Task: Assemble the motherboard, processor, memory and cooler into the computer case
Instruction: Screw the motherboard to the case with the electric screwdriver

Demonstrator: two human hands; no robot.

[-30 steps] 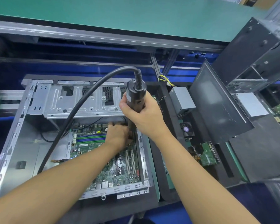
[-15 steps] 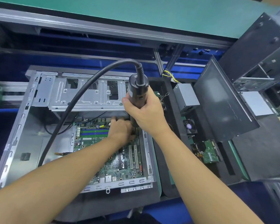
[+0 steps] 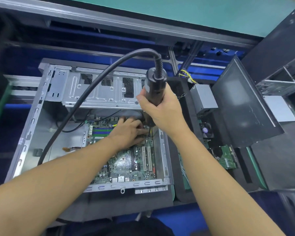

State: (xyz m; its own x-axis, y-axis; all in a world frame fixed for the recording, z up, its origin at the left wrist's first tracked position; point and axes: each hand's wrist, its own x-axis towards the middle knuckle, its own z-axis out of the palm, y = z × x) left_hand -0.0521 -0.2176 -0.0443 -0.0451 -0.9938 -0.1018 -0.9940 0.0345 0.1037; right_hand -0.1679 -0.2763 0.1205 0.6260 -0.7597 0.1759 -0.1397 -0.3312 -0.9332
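computer case (image 3: 32, 126): motherboard (image 3: 123, 160) inside | right grip (image 3: 162, 108): wrapped round upright screwdriver (image 3: 154, 86) | left grip (image 3: 129, 132): on motherboard, closure indeterminate

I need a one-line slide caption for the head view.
Right hand grips a screwdriver, bit down at the motherboard in the case; left hand rests by the bit.

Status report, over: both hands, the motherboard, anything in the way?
Right hand grips electric screwdriver, bit down on motherboard. Left hand rests on board beside bit. Cable arcs over case, clear of bit.
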